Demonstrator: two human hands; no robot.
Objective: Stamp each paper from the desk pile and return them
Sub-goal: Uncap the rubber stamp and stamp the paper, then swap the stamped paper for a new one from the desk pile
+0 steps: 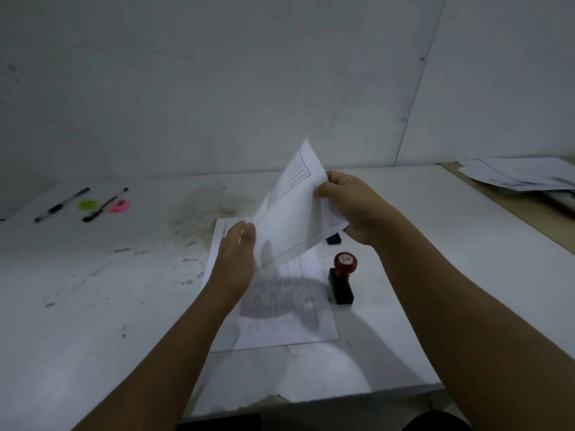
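A printed sheet (292, 213) is lifted and tilted above the desk. My right hand (351, 206) pinches its right edge, thumb on top. My left hand (238, 253) holds the sheet's lower left edge, its fingers partly hidden behind the paper. Under the lifted sheet another printed paper (280, 309) lies flat on the white desk (109, 290). A stamp (342, 278) with a red knob and black base stands upright just right of the flat paper. A small black object (333, 238), partly hidden by the sheet, lies behind the stamp.
Two pens (62, 204) (105, 204) and a green (87, 204) and a pink (119, 206) sticky tab lie at the far left. A loose pile of papers (516, 175) sits on a side surface at the far right. A wall rises behind the desk.
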